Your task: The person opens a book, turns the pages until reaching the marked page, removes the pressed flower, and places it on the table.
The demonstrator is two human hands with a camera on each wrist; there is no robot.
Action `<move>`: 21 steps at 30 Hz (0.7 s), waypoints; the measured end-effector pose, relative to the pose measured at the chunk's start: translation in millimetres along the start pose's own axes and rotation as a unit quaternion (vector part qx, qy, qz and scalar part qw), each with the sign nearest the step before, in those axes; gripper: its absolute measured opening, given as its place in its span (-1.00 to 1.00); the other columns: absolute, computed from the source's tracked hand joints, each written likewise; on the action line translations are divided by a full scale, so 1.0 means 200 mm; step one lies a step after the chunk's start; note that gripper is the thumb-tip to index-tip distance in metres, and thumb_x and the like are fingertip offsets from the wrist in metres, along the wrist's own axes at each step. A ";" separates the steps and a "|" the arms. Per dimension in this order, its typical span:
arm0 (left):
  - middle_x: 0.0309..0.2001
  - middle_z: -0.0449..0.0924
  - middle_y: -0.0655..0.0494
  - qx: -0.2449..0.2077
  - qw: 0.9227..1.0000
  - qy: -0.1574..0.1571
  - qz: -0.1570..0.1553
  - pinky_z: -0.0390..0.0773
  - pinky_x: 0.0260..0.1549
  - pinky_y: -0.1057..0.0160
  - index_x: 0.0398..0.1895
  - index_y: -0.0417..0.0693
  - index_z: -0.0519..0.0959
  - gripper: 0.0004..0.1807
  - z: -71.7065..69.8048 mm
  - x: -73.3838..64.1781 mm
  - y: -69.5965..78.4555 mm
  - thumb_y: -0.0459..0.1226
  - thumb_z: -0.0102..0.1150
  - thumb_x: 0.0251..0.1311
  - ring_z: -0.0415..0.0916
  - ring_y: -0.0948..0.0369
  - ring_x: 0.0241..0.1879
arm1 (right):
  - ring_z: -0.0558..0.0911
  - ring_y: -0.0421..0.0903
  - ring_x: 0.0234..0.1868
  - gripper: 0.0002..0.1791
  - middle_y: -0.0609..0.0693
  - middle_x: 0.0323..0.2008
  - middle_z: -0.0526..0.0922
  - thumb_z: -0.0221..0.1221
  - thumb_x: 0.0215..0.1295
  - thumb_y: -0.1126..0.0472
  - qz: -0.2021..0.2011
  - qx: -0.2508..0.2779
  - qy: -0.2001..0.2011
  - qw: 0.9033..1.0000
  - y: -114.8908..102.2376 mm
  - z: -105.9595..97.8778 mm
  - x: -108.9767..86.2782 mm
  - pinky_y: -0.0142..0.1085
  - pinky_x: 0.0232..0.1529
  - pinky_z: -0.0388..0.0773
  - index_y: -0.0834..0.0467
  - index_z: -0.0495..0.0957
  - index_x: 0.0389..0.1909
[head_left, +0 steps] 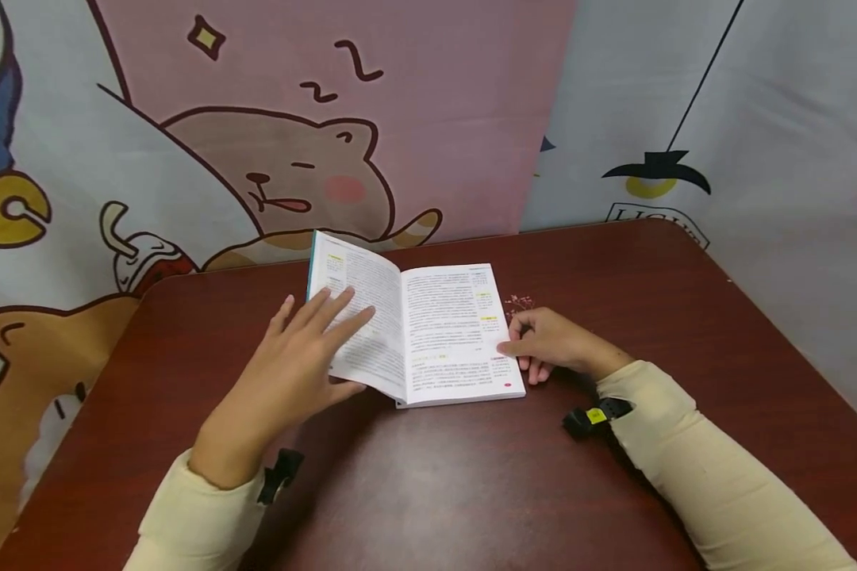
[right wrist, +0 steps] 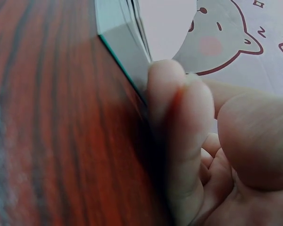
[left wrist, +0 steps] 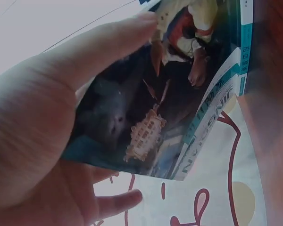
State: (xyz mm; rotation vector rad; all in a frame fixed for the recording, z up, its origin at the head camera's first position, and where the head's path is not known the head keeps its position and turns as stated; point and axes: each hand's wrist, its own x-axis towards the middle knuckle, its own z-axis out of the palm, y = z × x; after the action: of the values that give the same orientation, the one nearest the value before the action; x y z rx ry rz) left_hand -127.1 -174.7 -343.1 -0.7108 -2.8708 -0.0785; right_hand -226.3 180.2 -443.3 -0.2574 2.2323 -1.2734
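Observation:
A paperback book (head_left: 446,333) lies open on the table, its right half flat and its left half tilted up. My left hand (head_left: 296,369) holds that raised half, fingers spread over the printed page. In the left wrist view the thumb lies along the outside of the picture cover (left wrist: 127,117), with other fingers beyond the cover's edge. At the right page's outer edge, my right hand (head_left: 553,342) pinches the book, thumb on top and the other fingers curled. The right wrist view shows its fingertips (right wrist: 167,77) against the book's edge (right wrist: 122,33).
The dark red wooden table (head_left: 428,492) has rounded far corners. Behind it hangs a cartoon-printed cloth (head_left: 457,119). A small pinkish branching print (head_left: 520,303) shows beside the book's right edge. Black wrist cameras (head_left: 280,476) sit at both sleeve cuffs.

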 end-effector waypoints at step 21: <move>0.53 0.15 -0.18 -0.058 0.995 0.068 0.037 0.19 0.42 -0.23 0.46 0.02 0.36 0.12 -0.01 0.02 0.00 -0.02 0.70 -0.31 0.13 -0.25 0.49 | 0.60 -0.15 -0.77 -0.66 0.03 -0.65 0.56 0.31 0.31 0.12 -0.010 0.007 -0.006 1.000 0.00 -0.01 -0.01 -0.33 -0.72 0.54 0.27 0.41 -0.33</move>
State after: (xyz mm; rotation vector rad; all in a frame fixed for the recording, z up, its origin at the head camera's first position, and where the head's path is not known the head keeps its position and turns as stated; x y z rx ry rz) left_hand -130.4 -174.0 -340.8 -0.8002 -2.7250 -0.2738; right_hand -225.9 182.3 -442.6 -0.2818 2.2155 -1.2950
